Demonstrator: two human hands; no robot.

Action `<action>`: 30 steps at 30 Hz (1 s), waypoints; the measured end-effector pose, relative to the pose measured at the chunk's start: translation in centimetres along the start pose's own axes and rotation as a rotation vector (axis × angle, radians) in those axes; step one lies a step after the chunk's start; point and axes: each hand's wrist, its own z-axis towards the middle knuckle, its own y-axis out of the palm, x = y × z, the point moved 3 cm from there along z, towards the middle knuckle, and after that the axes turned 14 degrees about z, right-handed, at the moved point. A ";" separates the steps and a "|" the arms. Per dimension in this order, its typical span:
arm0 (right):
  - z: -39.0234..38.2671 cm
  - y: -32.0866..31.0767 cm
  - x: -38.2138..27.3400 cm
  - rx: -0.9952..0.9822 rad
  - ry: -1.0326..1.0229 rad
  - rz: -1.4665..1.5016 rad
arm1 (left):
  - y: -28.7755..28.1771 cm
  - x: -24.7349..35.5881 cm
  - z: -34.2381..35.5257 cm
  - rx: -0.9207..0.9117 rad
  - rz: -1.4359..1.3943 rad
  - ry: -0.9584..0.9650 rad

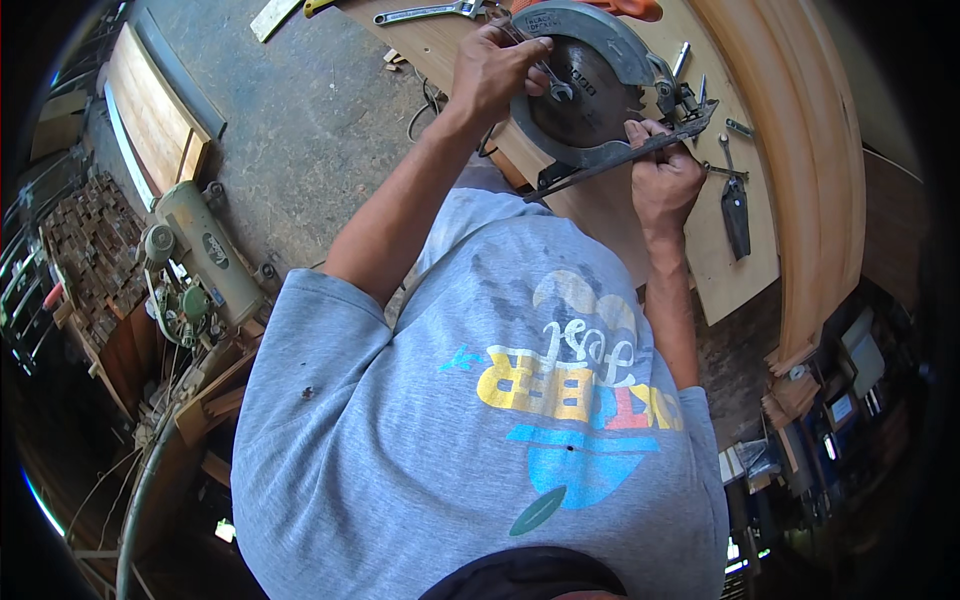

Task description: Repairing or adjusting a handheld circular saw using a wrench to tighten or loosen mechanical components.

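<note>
Worktop (735, 285) ahead of you, circular saw (590, 22) over it, base plate (695, 122) turned edge-on, round blade (592, 118) facing you; and now your hands: right hand (666, 185) with fingers wrapped on the plate's edge, left hand (492, 75) pinching an open-ended wrench (562, 92) before the blade; careful, a slipping wrench could throw your knuckles at the teeth, and a slack right grip might let the saw tip

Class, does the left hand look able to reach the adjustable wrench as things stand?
Probably yes: the adjustable wrench lies nearby on the workbench, with nothing visible between, though the left hand holds an open-end wrench.
</note>
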 end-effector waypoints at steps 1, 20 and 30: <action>0.0 0.0 0.0 0.003 -0.005 0.007 | -0.2 -0.9 0.5 0.061 0.042 0.020; 0.1 0.0 0.3 -0.001 -0.012 0.010 | -4.4 -3.4 -1.0 0.433 0.267 0.053; 0.0 0.0 0.7 -0.022 -0.005 0.019 | -4.6 -5.9 -3.5 0.433 0.369 -0.088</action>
